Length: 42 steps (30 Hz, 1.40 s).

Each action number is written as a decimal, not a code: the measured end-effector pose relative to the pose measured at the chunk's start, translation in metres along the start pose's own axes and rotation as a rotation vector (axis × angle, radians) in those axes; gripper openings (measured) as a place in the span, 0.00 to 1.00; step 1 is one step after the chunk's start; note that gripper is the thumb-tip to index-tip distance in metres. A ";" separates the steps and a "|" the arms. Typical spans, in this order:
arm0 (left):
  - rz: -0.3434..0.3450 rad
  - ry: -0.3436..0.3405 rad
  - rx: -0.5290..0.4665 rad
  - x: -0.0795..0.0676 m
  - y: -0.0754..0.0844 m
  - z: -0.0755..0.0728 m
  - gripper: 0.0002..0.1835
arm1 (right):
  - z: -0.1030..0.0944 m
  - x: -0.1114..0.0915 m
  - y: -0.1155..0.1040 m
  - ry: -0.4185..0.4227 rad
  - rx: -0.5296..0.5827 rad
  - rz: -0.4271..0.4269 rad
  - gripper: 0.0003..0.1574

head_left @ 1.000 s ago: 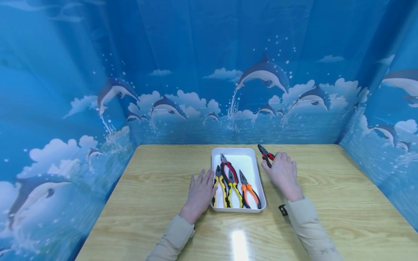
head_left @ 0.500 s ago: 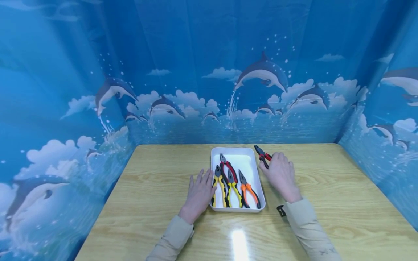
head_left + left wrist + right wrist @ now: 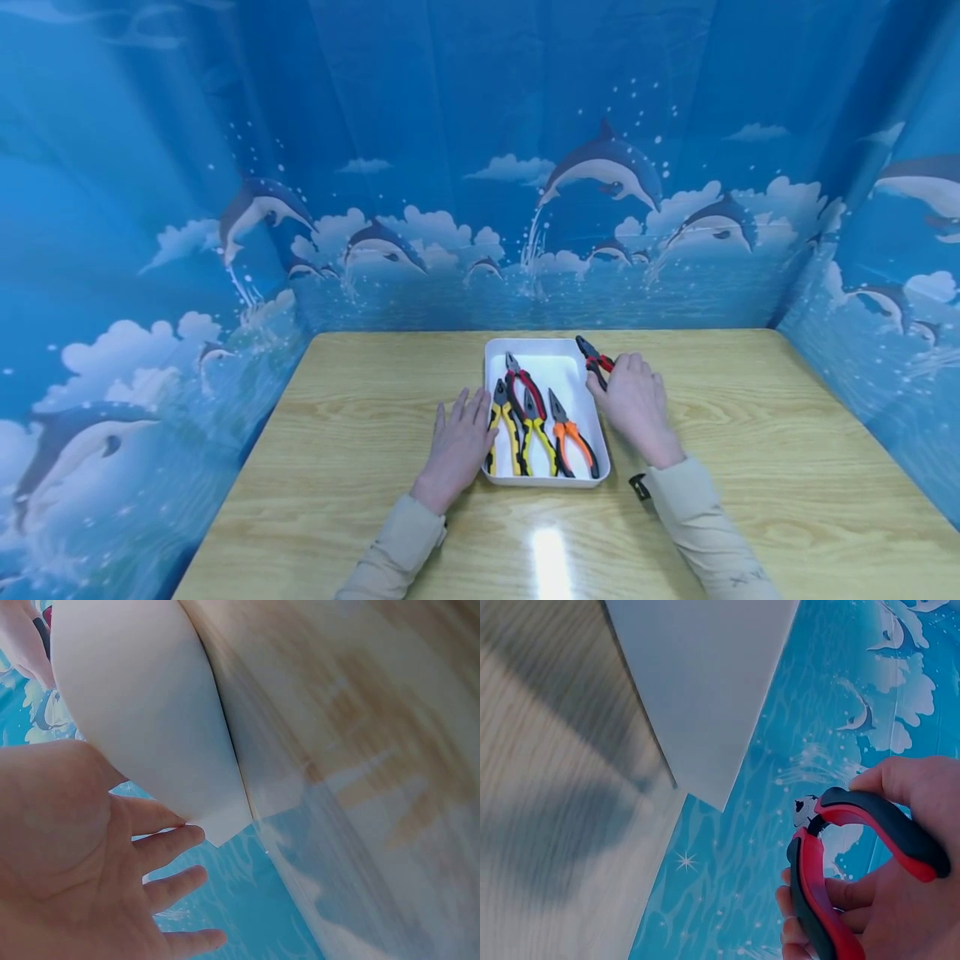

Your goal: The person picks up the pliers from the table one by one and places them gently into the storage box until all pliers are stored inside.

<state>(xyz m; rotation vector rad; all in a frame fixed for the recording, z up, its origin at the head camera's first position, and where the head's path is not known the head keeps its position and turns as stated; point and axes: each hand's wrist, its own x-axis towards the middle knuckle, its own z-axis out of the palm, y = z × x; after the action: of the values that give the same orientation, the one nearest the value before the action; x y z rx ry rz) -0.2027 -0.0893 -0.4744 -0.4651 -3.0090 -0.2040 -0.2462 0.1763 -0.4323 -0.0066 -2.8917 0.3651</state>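
My right hand (image 3: pixel 637 404) grips red-and-black pliers (image 3: pixel 810 892) by the handles, which stand spread apart in the right wrist view. In the head view the pliers' nose reaches over the right rim of a white tray (image 3: pixel 558 354). Straight-fingered, my left hand (image 3: pixel 459 446) rests against the tray's left side; the left wrist view shows its fingers (image 3: pixel 176 844) spread, one touching the tray wall. Inside the tray lie red-and-black pliers (image 3: pixel 527 392), yellow-and-black pliers (image 3: pixel 513 433), a second yellow-and-black pair (image 3: pixel 542 440) and orange-and-black long-nose pliers (image 3: pixel 573 442).
The tray stands on a wood-grain table (image 3: pixel 360 417), towards its back edge. A blue curtain (image 3: pixel 450 125) printed with dolphins and clouds rises behind the table and along both sides.
My right hand has moved left with the red-and-black pliers, from beside the tray to its right rim. The left hand and the pliers in the tray have stayed put.
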 end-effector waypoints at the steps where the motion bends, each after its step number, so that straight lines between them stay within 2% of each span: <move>1: 0.002 0.002 0.001 0.000 0.000 0.000 0.33 | 0.000 0.000 -0.002 -0.009 -0.001 0.004 0.33; 12: 0.012 0.004 -0.009 0.000 0.000 -0.001 0.33 | 0.011 -0.001 -0.009 -0.025 -0.015 -0.025 0.32; 20: 0.011 0.004 -0.007 0.000 -0.001 -0.001 0.33 | 0.008 0.003 -0.020 -0.065 -0.063 -0.054 0.34; 27: 0.029 0.039 -0.025 -0.001 -0.002 0.001 0.33 | 0.006 0.014 -0.032 -0.185 -0.094 -0.042 0.36; 36: 0.036 0.045 -0.016 -0.002 -0.003 0.001 0.33 | 0.010 0.029 -0.044 -0.240 -0.164 -0.076 0.35; 42: 0.038 0.042 -0.023 -0.002 -0.003 -0.001 0.33 | 0.014 0.039 -0.053 -0.345 -0.205 -0.068 0.38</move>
<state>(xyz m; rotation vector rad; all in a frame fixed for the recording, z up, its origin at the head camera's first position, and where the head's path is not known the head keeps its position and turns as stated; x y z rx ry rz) -0.2017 -0.0924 -0.4743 -0.5129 -2.9575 -0.2419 -0.2862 0.1224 -0.4240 0.1326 -3.2469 0.0592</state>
